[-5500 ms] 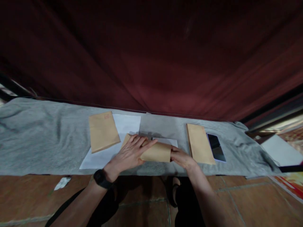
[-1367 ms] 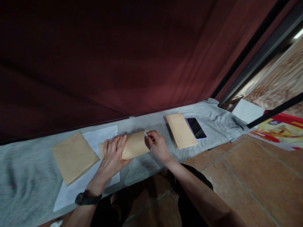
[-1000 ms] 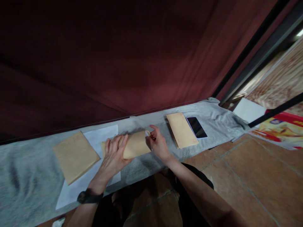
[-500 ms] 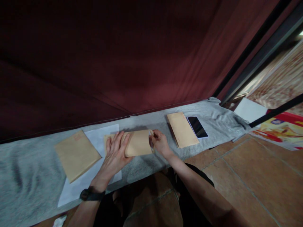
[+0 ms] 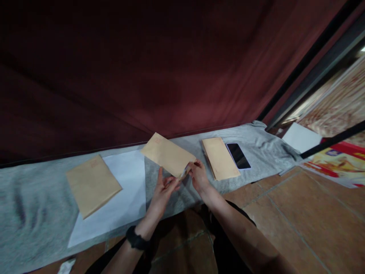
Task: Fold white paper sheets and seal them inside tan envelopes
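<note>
A brown paper envelope (image 5: 168, 154) lies slanted in front of me, its far end towards the dark red curtain and its near end lifted. At this near end, my right hand (image 5: 199, 177) pinches the opening's edge, where a bit of something pale shows inside. My left hand (image 5: 165, 190) supports the near corner between thumb and fingers; some fingertips are hidden beneath the paper. To the left, a stack of brown envelopes (image 5: 92, 186) rests partly on a white sheet of paper (image 5: 128, 182). Another envelope stack (image 5: 221, 158) sits just right of my right hand.
A phone (image 5: 238, 156) lies beside the right stack on the grey cloth (image 5: 28, 213). Behind the narrow covered surface hangs a dark red curtain (image 5: 171, 76). Further right are a black frame bar (image 5: 333, 140), a white box (image 5: 302, 137) and a red-yellow printed box (image 5: 339, 163).
The envelope has turned, its far end swinging up and away and its open end tilting towards me. My left hand has left its flat top and moved right to the open end.
</note>
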Action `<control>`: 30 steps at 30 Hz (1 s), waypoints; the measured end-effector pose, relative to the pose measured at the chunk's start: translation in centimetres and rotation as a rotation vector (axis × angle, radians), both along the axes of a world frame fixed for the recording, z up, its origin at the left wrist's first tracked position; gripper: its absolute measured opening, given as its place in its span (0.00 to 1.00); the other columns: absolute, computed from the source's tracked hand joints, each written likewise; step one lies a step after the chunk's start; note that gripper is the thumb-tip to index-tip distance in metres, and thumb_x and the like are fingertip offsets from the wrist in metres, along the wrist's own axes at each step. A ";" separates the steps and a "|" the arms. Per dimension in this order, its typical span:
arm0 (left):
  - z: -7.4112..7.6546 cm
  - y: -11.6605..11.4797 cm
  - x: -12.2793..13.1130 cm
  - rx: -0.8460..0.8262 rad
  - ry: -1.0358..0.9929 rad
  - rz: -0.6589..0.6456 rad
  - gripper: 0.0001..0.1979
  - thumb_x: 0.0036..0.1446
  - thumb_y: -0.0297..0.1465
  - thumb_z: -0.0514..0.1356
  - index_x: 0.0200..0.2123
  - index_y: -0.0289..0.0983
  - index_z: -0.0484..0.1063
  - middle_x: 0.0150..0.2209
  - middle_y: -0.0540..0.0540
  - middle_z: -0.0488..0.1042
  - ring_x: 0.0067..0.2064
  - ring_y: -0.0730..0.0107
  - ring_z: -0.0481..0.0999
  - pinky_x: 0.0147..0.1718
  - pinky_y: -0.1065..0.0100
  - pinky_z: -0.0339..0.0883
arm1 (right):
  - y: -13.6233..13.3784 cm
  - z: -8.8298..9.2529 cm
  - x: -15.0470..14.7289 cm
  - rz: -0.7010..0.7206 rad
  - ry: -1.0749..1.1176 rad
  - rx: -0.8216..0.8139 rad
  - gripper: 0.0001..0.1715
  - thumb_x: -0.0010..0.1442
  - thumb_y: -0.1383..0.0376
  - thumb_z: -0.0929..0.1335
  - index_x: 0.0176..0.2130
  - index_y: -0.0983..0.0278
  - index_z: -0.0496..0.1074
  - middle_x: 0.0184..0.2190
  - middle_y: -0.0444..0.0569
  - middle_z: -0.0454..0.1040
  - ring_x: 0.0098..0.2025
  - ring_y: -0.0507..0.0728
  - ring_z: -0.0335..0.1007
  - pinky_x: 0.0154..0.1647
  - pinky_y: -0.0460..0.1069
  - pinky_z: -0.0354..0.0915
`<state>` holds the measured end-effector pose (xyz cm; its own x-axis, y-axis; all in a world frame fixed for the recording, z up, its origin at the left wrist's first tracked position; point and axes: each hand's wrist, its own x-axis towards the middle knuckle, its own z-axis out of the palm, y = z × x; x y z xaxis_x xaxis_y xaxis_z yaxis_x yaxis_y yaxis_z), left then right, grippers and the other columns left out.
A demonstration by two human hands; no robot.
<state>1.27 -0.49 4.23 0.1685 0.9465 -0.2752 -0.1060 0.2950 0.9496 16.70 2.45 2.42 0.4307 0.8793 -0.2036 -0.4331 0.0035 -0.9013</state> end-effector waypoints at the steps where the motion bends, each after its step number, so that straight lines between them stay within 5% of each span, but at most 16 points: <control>1: 0.0 -0.3 0.7 -0.011 -0.049 0.017 0.54 0.57 0.37 0.67 0.73 0.44 0.32 0.44 0.45 0.78 0.45 0.60 0.81 0.46 0.56 0.76 | 0.0 -0.1 -0.3 -0.003 -0.006 0.001 0.13 0.45 0.58 0.70 0.28 0.58 0.63 0.25 0.42 0.73 0.27 0.54 0.69 0.26 0.47 0.64; 6: -0.1 0.5 2.8 0.059 -0.128 0.156 0.59 0.51 0.26 0.69 0.73 0.44 0.29 0.54 0.43 0.77 0.52 0.61 0.79 0.51 0.63 0.73 | -0.2 -0.2 -1.8 -0.019 0.039 -0.001 0.13 0.45 0.59 0.71 0.29 0.59 0.65 0.27 0.44 0.75 0.28 0.54 0.70 0.29 0.48 0.67; 12: -0.8 1.8 2.6 0.152 -0.025 0.185 0.58 0.50 0.27 0.70 0.73 0.49 0.34 0.65 0.42 0.67 0.59 0.59 0.74 0.53 0.59 0.73 | -0.7 0.0 -1.3 0.081 0.090 -0.029 0.14 0.45 0.60 0.73 0.32 0.60 0.68 0.33 0.46 0.78 0.34 0.56 0.75 0.35 0.49 0.72; 22: -1.7 2.5 0.3 0.110 0.077 0.170 0.40 0.46 0.31 0.71 0.64 0.38 0.65 0.41 0.45 0.79 0.33 0.69 0.79 0.32 0.69 0.76 | -2.1 0.2 -0.7 0.138 0.137 -0.056 0.17 0.42 0.62 0.76 0.33 0.61 0.71 0.30 0.43 0.77 0.30 0.53 0.73 0.31 0.47 0.72; 30: -2.3 2.2 -0.6 0.013 0.055 0.132 0.41 0.49 0.27 0.70 0.66 0.34 0.62 0.26 0.53 0.75 0.25 0.73 0.77 0.24 0.76 0.71 | -2.8 -0.3 -1.0 0.232 0.112 -0.115 0.19 0.41 0.60 0.76 0.34 0.62 0.72 0.32 0.43 0.79 0.30 0.54 0.75 0.30 0.47 0.74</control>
<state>0.64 1.71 1.94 0.0276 0.9629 -0.2685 -0.0907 0.2699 0.9586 15.75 -0.31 2.13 0.1899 0.9199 -0.3431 -0.5076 -0.2071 -0.8363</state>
